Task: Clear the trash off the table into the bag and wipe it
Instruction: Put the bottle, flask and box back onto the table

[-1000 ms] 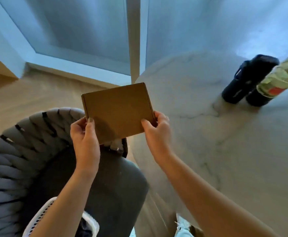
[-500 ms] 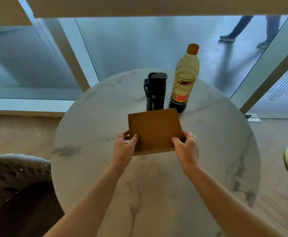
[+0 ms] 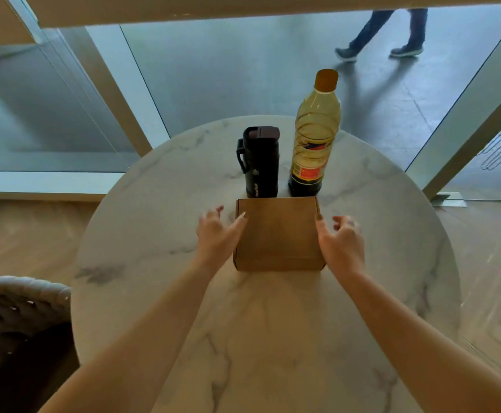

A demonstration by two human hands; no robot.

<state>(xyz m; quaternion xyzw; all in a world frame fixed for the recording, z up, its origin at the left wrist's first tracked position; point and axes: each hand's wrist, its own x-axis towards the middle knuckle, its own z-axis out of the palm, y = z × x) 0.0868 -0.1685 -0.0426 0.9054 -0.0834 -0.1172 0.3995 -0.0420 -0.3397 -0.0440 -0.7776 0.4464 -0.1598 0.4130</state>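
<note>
At bench (image 3: 160,293) centre, cardboard box (image 3: 277,234) sits between your left hand (image 3: 216,234) and right hand (image 3: 343,242), both spread, gripping nothing. Trash-clearing step; no bag visible — locate one, regrip box.

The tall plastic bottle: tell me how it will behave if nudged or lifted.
The plastic bottle stands tall on a narrow base, so a push near the cap would probably tip it. It looks mostly empty, so likely light. Its round body would probably roll on the marble table once down.

The bench (image 3: 362,293) was white marble with grey veins. On it, the box (image 3: 277,234) was plain brown, the flask (image 3: 261,162) black, and the bottle (image 3: 314,135) yellow, orange-capped, red-labelled.
</note>
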